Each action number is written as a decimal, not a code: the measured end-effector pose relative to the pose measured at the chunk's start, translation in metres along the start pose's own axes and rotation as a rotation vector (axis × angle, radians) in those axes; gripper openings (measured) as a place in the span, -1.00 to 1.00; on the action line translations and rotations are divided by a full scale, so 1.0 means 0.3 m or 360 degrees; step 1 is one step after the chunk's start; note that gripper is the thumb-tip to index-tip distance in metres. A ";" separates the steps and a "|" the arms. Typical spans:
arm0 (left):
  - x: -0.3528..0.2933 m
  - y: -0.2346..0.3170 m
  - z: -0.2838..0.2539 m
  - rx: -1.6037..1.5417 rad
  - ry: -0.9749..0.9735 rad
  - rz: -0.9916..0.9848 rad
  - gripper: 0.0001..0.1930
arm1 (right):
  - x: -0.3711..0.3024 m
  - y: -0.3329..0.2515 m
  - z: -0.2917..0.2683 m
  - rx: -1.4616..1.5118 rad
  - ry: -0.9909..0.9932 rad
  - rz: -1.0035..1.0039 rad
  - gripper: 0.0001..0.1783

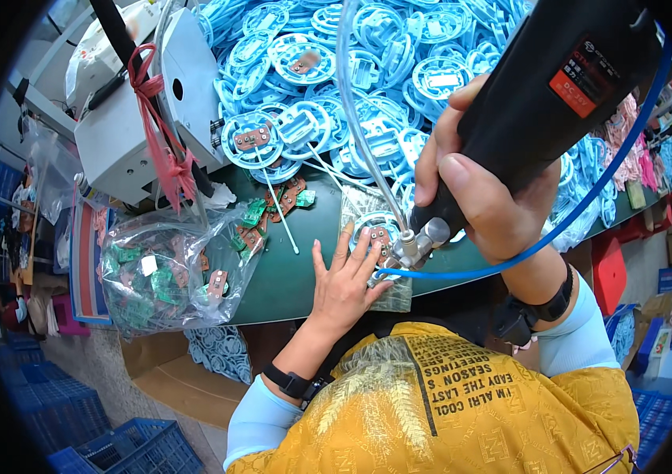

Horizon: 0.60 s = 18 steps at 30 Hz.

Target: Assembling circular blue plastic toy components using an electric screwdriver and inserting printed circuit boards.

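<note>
The round blue piece (384, 217) with its brown board (380, 235) lies on a pale slab (395, 299) near your edge of the worktop (322, 207). Your left hand (341, 288) lies flat, its grip unclosed, fingers spread at the piece, probably to steady it. Your right hand (502, 193) has its grip wrapped round the slanted black driver (521, 103), likely to aim its metal nose (408, 251); whether that touches is hidden. Boards in the clear bag (174, 272) and heaped blue pieces (336, 47) sit seemingly for easy reach.

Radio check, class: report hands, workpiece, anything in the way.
Right hand: gripping black power tool. Left hand: spread, fingers at brown board. Blue hose: curving past right hand.
</note>
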State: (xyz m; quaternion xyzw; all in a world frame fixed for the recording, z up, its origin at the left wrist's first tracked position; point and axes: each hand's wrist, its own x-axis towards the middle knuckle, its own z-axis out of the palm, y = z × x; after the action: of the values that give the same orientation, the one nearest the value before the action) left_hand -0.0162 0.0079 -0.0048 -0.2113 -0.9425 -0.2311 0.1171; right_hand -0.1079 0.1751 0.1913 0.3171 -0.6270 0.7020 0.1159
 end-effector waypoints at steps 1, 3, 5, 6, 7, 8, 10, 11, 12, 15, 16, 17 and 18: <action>0.000 0.000 0.001 0.0013 -0.0021 -0.0005 -0.29 | -0.003 0.001 -0.003 0.0000 0.0000 0.0001 -0.54; 0.011 0.007 -0.006 0.0010 0.0004 -0.0004 -0.30 | -0.011 -0.005 -0.013 -0.0022 -0.0008 -0.0047 -0.57; 0.017 0.015 -0.008 0.0006 0.0032 0.0008 -0.30 | -0.029 -0.016 -0.013 -0.0028 -0.0005 -0.0043 -0.58; 0.014 0.010 -0.002 0.0034 0.0022 0.0024 -0.30 | -0.037 -0.017 -0.012 -0.0024 -0.0006 -0.0034 -0.58; 0.011 0.007 0.003 0.0061 0.0012 0.0043 -0.31 | -0.040 -0.009 0.001 0.0005 -0.0017 -0.0057 -0.57; 0.003 0.005 0.007 0.0063 0.0013 0.0054 -0.31 | -0.037 -0.005 0.009 0.0047 -0.0083 -0.0087 -0.55; -0.004 -0.004 0.008 0.0060 -0.0050 0.0013 -0.32 | -0.029 -0.004 0.016 0.0033 -0.0140 0.0001 -0.50; 0.000 -0.003 0.006 0.0053 -0.0036 0.0013 -0.32 | -0.008 -0.014 0.005 0.0012 -0.0144 -0.0058 -0.48; -0.009 -0.006 0.005 0.0060 -0.0032 -0.0007 -0.32 | 0.015 -0.039 -0.002 -0.0028 -0.0109 -0.0070 -0.48; 0.014 0.018 -0.014 0.0019 -0.0019 -0.0023 -0.30 | 0.047 -0.123 -0.043 -0.0022 0.0067 -0.0052 -0.48; 0.013 0.017 -0.015 0.0020 -0.0021 -0.0023 -0.30 | 0.045 -0.120 -0.043 -0.0021 0.0069 -0.0052 -0.48; 0.011 0.015 -0.015 0.0031 -0.0026 -0.0011 -0.30 | 0.040 -0.113 -0.041 0.0032 0.0070 -0.0090 -0.48; 0.010 0.014 -0.015 0.0040 -0.0030 0.0003 -0.29 | 0.034 -0.107 -0.039 0.0083 0.0071 -0.0129 -0.48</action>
State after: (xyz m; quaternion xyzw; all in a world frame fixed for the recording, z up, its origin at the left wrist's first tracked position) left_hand -0.0164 0.0102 0.0018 -0.2129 -0.9462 -0.2170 0.1111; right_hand -0.1014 0.1898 0.2231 0.3294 -0.5924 0.7198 0.1500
